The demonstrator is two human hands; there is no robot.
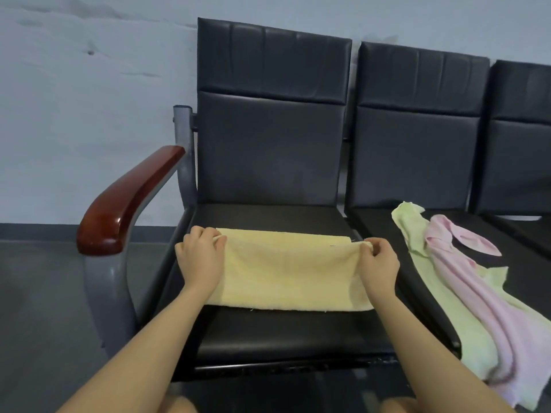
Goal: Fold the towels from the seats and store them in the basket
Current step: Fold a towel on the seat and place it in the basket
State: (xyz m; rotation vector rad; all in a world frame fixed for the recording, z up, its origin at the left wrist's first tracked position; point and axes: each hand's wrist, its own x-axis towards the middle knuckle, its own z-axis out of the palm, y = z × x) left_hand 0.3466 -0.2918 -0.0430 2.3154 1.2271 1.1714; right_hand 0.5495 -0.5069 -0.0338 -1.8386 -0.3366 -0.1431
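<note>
left hand (200,257) and right hand (380,260) each pinch a far corner of the yellow towel (286,272), frame centre, flat on the seat (286,338). green towel (429,290) and pink towel (477,287) lower right.

My left hand (200,257) and right hand (380,261) pinch the far corners of the yellow towel (286,271), which spans the middle of the seat (280,335). In front of the towel the black cushion is bare — room there to draw my hands back. Behind it, a narrow strip of seat runs up to the backrest (269,150), which walls off any reach further forward. On my left the wooden armrest (128,201) stands higher than the cushion and close to my left wrist. On my right the way is soft but cluttered — the green towel (429,281) and pink towel (477,287) sprawl over the next seat, near my right hand.
</note>
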